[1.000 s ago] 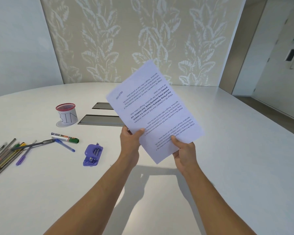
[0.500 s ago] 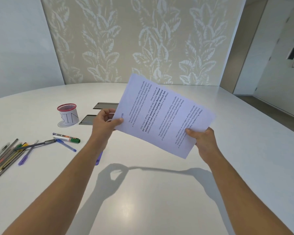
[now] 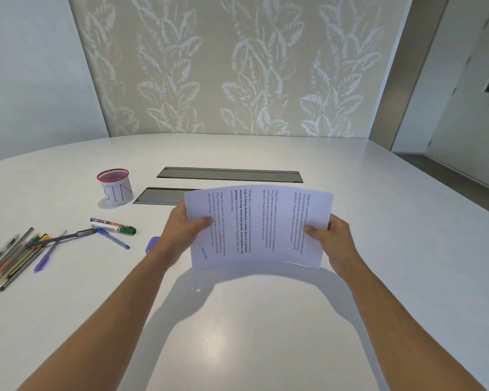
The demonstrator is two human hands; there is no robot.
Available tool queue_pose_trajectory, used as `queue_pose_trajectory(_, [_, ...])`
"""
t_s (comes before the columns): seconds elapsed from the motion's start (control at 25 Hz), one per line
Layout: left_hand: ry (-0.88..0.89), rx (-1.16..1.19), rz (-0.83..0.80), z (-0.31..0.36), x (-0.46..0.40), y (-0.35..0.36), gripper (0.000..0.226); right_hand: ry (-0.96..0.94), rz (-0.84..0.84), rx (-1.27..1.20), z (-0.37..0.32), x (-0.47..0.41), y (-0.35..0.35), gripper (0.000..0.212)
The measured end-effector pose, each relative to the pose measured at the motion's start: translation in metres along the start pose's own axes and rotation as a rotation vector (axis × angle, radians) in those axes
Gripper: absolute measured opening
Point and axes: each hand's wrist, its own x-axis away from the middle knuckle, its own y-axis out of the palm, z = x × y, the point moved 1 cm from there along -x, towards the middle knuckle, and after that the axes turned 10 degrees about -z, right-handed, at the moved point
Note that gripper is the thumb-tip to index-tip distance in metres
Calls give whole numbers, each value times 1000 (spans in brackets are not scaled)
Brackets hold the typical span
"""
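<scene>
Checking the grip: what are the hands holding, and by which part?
A printed sheet, held above the table. The left hand pinches its left edge, the right hand its right edge, thumbs on top.

Bright, even light falls from above and beyond the sheet (image 3: 259,227); its broad, soft grey shadow spreads on the white table (image 3: 393,210) nearer the camera than the sheet; a faint sheen glows there too; far left of the sheet the pens (image 3: 17,258) smear into blur; wide-angle distortion bows the walls (image 3: 237,66) beyond the sheet; its small print reads soft.
</scene>
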Motion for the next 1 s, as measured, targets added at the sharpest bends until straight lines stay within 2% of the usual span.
queue_pose_trajectory(0.2, [14, -21, 101, 6, -6, 2, 38, -37, 32, -19, -8, -7, 4, 27])
queue_pose_trajectory(0.32, [34, -51, 100, 10, -7, 0, 34, -50, 37, -37, -8, -10, 5, 28])
queue_pose_trajectory(0.48, [-14, -74, 105, -18, 4, 7, 33, 81, 74, -15, 26, 2, 10, 33])
queue_pose_trajectory(0.68, [-12, 45, 95, -16, -1, 6, 34, 56, 136, -29, 22, -1, 7, 31])
queue_pose_trajectory(0.84, [31, 273, 118, -9, -1, 13, 43, 179, 267, -267, 24, 4, 9, 36])
queue_pose_trajectory(0.92, [38, 370, 124, -10, -1, 25, 45, 211, 178, -478, 27, 6, 21, 34])
queue_pose_trajectory(1.0, [33, 450, 129, -13, 0, 38, 45, 171, 52, -589, 23, 8, 37, 26])
